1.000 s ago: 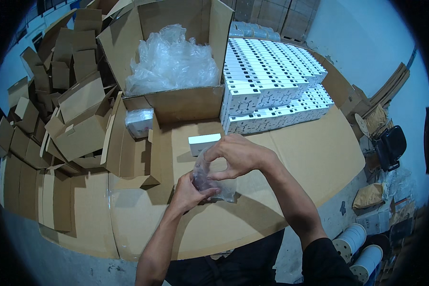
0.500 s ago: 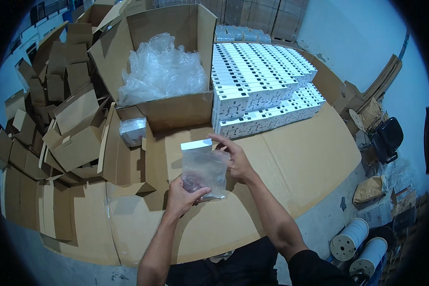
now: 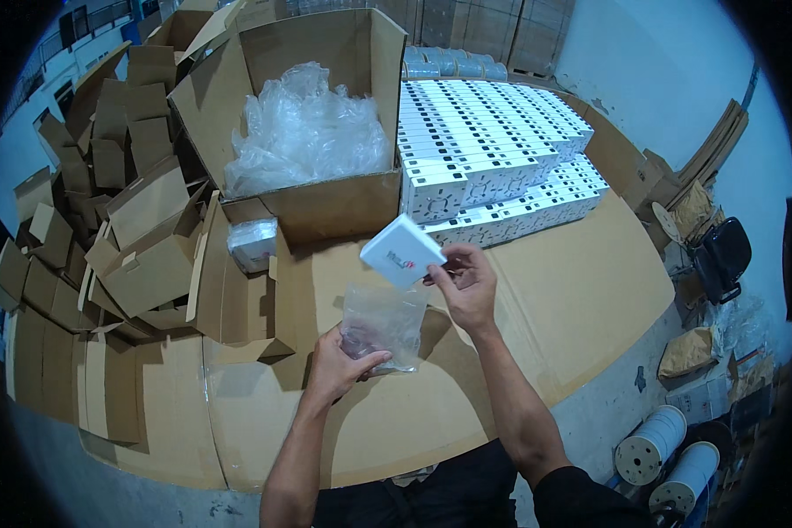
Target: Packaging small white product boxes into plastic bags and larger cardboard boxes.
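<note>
Between thumb and fingers, my right hand (image 3: pixel 468 292) grips a flat white square case (image 3: pixel 398 248) with a small printed mark on its face. The case is tilted and clear of the bag below it. My left hand (image 3: pixel 336 363) pinches the lower part of a clear plastic bag (image 3: pixel 380 319), which appears flat. Both hands are over the cardboard-covered table. Just beyond the case, many white square units (image 3: pixel 436 195) with dark square marks stand in stacked rows.
A large carton (image 3: pixel 317 211) full of crumpled clear bags (image 3: pixel 312 132) stands at the back. To its front left, an open small carton (image 3: pixel 282 308) holds wrapped pieces (image 3: pixel 253 245). Empty cartons (image 3: pixel 154 268) pile up at left. Cable spools (image 3: pixel 651 444) lie on the floor at right.
The white case has come up out of the clear bag in my right hand and turned its face toward me. My left hand still holds the bag in nearly the same place.
</note>
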{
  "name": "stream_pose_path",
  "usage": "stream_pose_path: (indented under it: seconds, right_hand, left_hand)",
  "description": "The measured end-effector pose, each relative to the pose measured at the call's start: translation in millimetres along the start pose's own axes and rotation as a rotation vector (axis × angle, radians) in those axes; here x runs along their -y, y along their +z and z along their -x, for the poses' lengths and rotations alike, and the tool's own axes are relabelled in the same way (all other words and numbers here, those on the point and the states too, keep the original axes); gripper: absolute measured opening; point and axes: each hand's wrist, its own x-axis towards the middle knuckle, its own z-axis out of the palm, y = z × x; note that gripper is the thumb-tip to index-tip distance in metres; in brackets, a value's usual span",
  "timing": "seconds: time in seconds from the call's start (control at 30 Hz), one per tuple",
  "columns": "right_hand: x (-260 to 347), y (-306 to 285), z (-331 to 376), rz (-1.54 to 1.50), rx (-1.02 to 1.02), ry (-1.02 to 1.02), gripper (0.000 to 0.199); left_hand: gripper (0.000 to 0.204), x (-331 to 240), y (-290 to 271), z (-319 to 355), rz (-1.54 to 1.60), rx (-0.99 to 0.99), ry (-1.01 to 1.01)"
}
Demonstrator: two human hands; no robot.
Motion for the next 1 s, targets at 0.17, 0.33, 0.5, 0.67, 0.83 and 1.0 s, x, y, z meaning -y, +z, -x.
stream_pose_path:
  seconds: [0.17,0.33,0.5,0.67,0.83,1.0]
  right_hand:
    - [12,-4,-2,-0.202,-0.057,0.031,0.023]
    - [13,-3,-1,-0.31,0.012,0.101,0.023]
    - [3,-14,-2,-0.176,0.091,0.115,0.023]
    - [7,-15,-2,-0.208,0.171,0.187,0.023]
    - [4,-13,0,-0.227,0.245,0.265,0.022]
    - [9,-8,3,-0.254,0.222,0.367,0.02]
  left_hand:
    - [0.036,-4,-1,1,0.001,0.013,-0.015]
    - [0.036,-6,0,1,-0.035,-0.028,-0.041]
    - [0.036,-8,-1,0,-0.027,-0.022,-0.031]
    - [0.038,-5,-2,-1,-0.024,-0.014,0.02]
    - [0.039,-1,-1,-1,-0.047,-0.002,0.002]
    - [0.043,-5,0,-1,-0.065,-0.007,-0.005]
